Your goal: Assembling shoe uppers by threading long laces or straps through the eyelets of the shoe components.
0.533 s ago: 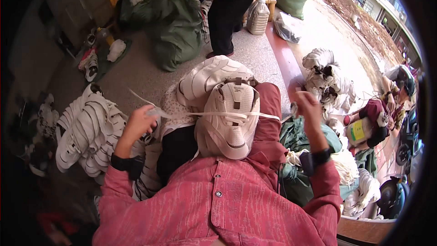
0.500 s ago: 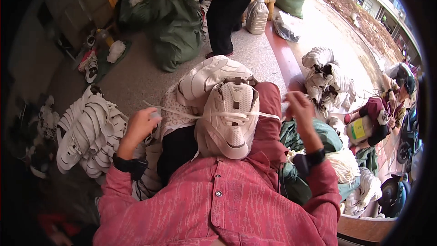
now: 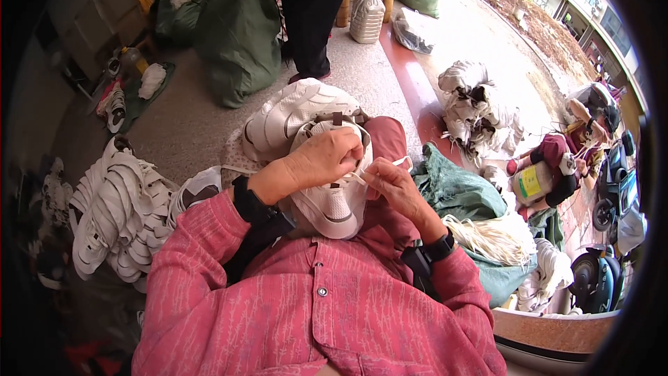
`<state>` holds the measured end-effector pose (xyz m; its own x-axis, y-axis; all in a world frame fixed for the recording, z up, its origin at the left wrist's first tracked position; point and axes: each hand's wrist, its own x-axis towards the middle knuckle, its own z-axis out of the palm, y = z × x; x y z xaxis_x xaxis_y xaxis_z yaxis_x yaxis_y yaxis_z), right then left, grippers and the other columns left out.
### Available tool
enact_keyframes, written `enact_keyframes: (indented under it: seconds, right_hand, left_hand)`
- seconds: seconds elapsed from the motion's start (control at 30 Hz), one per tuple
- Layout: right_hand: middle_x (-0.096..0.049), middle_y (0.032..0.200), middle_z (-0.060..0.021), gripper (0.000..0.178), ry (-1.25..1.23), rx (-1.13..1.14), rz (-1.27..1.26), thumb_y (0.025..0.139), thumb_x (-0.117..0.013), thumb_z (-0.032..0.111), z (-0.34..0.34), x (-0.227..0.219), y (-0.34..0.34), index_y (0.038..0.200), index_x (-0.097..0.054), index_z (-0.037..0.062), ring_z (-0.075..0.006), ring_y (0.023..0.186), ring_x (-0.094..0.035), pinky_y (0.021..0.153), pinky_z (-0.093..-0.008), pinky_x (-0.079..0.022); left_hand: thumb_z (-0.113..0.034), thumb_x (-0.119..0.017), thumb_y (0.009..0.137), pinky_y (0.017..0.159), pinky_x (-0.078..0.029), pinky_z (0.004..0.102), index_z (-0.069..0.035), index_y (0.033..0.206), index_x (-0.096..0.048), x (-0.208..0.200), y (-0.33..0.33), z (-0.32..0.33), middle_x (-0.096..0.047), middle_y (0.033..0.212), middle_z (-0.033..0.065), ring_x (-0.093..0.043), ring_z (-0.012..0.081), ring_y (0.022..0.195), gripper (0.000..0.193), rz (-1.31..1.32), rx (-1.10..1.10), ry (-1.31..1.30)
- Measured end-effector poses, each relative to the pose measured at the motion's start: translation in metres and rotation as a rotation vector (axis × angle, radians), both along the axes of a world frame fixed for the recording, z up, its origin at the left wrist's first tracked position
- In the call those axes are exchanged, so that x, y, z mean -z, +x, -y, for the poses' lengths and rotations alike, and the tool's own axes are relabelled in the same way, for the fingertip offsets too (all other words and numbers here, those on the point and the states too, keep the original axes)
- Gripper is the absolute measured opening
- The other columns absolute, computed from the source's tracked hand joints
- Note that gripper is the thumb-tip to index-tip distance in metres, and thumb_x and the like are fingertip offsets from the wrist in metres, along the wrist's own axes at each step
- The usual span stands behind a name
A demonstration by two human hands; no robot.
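Note:
A white sneaker (image 3: 334,210) with mesh and overlay panels rests on my lap, its toe toward me. Over its tongue and lace holes bends my left hand (image 3: 325,157), fingers curled and closed; what its fingertips hold is hidden. To the right of the shoe, my right hand (image 3: 393,184) pinches a white shoelace (image 3: 358,178) between thumb and fingers. A loose piece of lace shows above the right knuckles. Just beyond this shoe, more white shoe uppers (image 3: 289,122) lie against my knees.
Nested white shoes (image 3: 118,205) pile up at left, others (image 3: 473,108) at right. A bundle of white laces (image 3: 490,238) lies on a green sack (image 3: 459,184). Ahead, a person (image 3: 309,17) stands by a green bag (image 3: 240,42) and a plastic jug (image 3: 367,17). Another person (image 3: 574,139) sits far right.
Both hands have come in from the sides to the middle of the sneaker, and the right now pinches the lace. The standing person's green bag is pulled more upright. The view has shifted slightly.

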<state>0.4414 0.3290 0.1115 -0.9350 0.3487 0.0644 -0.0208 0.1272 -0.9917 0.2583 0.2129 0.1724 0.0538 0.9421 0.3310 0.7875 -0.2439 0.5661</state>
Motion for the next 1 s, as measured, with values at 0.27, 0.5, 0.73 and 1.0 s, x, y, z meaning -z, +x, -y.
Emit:
enact_keyframes:
  seconds: [0.27,0.5,0.73,1.0]
  right_hand:
    - [-0.061,0.077,0.0023,0.016,-0.129,-0.021,0.118,0.095,-0.058,0.021,-0.005,-0.017,0.000,0.091,-0.062,0.0061,-0.0065,0.065,-0.058,0.062,-0.0197,-0.044]
    - [-0.064,0.080,-0.0029,0.016,-0.474,0.032,0.198,0.091,-0.060,0.018,-0.009,-0.020,-0.006,0.090,-0.064,0.0026,-0.0135,0.067,-0.061,0.061,-0.0283,-0.049]
    - [-0.057,0.095,-0.0124,0.017,0.867,0.051,0.051,0.082,-0.067,0.021,-0.010,-0.037,-0.005,0.092,-0.063,0.0079,-0.0334,0.079,-0.061,0.067,-0.0400,-0.049]
    - [-0.050,0.100,-0.0048,0.042,0.505,-0.153,-0.038,0.068,-0.081,0.007,-0.042,-0.046,-0.024,0.103,-0.058,0.0085,-0.0179,0.084,-0.058,0.068,-0.0308,-0.049]
  left_hand:
    - [-0.006,-0.066,0.072,0.073,-0.047,0.0365,-0.003,0.082,-0.061,0.014,0.009,-0.001,-0.053,0.084,0.0101,-0.059,0.0291,0.085,0.011,-0.161,-0.072,0.066]
    - [-0.007,-0.067,0.073,0.070,-0.046,0.0378,-0.003,0.079,-0.062,0.016,0.009,0.002,-0.051,0.082,0.0098,-0.057,0.0285,0.080,0.009,-0.084,-0.065,0.094]
    - [-0.008,-0.067,0.074,0.072,-0.046,0.0374,-0.003,0.081,-0.063,0.014,0.008,0.004,-0.051,0.082,0.0101,-0.058,0.0280,0.081,0.009,-0.081,-0.036,0.107]
    - [-0.008,-0.068,0.073,0.070,-0.047,0.0353,-0.004,0.080,-0.065,0.014,0.009,0.004,-0.055,0.083,0.0082,-0.058,0.0254,0.080,0.008,-0.057,-0.016,0.144]
